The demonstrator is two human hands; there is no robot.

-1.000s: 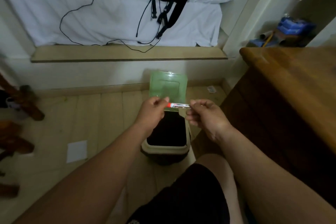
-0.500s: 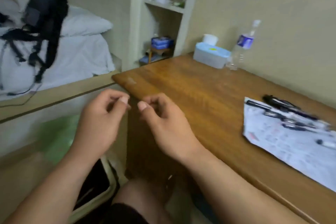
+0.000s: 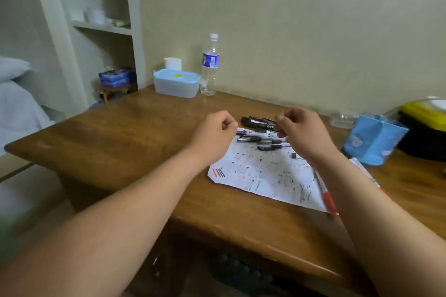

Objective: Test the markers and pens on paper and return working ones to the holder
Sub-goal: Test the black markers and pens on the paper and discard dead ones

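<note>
A white paper [image 3: 263, 177] covered in black and red test marks lies on the wooden desk [image 3: 115, 142]. Several black markers [image 3: 256, 121] and grey-black pens [image 3: 259, 140] lie at its far edge, with a small black cap [image 3: 293, 155] nearby. A red pen [image 3: 326, 196] lies along the paper's right edge. The light-blue holder [image 3: 374, 143] stands at the right. My left hand [image 3: 212, 134] hovers over the paper's left corner, fingers curled, holding nothing. My right hand [image 3: 301, 131] hovers beside the markers, fingers curled, with nothing plainly held.
A blue-lidded plastic box [image 3: 176, 83] and a water bottle [image 3: 210, 65] stand at the desk's back by the wall. A yellow and black object [image 3: 426, 118] sits behind the holder. Shelves [image 3: 103, 28] and a bed [image 3: 17, 103] are to the left.
One second ago both hands held a red marker over a green-lidded bin on the floor. The marker is gone from my hands. My view and both hands have swung right, over the desk and paper.
</note>
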